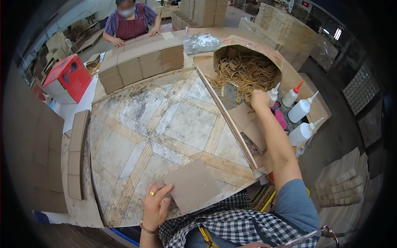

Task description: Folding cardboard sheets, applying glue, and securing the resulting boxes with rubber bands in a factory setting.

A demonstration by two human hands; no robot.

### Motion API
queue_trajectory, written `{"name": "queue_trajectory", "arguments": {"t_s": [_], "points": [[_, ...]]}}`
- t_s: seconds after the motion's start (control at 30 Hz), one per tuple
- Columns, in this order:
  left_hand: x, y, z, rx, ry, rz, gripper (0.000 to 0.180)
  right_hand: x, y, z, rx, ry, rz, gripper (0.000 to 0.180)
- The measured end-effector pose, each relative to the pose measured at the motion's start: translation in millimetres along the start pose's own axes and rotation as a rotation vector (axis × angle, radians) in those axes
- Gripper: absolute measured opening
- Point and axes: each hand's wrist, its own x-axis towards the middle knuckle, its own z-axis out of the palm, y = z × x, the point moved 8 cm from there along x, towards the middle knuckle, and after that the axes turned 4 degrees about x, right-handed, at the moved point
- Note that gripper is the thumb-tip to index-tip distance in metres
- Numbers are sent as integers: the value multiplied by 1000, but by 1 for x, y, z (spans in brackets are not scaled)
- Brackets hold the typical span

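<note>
Near the front edge of the patterned tabletop [186,120], my left hand [156,203] has its fingers closed at the left edge of a square brown cardboard piece [196,184]. A ring and a wristband show on that hand. My right arm reaches out to the far right, where my right hand [259,100] is closed at the near edge of a heap of tan rubber bands [244,72]. Its fingertips are hidden, so what they pinch cannot be made out. The bands spill from the mouth of a large open sack [276,54].
White squeeze bottles [300,110] stand right of my right hand beside a pink item [279,116]. Stacked cardboard blocks [142,64] line the table's far side, where another person [131,22] rests both hands. A red box [70,78] and a cardboard strip [77,155] are at left.
</note>
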Motion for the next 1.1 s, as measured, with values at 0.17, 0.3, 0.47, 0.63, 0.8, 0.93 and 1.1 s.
{"name": "queue_trajectory", "arguments": {"t_s": [0.17, 0.3, 0.47, 0.63, 0.8, 0.93, 1.1], "points": [[3, 4, -3, -63, 52, -38, 29, -9, 7, -46, 169, 17, 66, 22], [5, 9, -5, -137, 50, -82, 29, -12, 19, -43, 190, 28, 112, 22], [6, 18, -8, -55, 27, -54, 31, -14, 14, -44, 204, -63, 131, 22], [-4, 1, -10, -212, 80, -184, 50, -54, -70, -108, 656, 54, -243, 18], [4, -7, -20, -234, 40, -190, 66, -205, -209, -172, 1113, -399, -732, 11], [10, -1, -24, -255, 80, -178, 45, -260, -255, -194, 1164, -651, -969, 12], [11, -30, -18, -171, 21, -450, 20, -248, -245, -173, 1297, -471, -787, 10]]}}
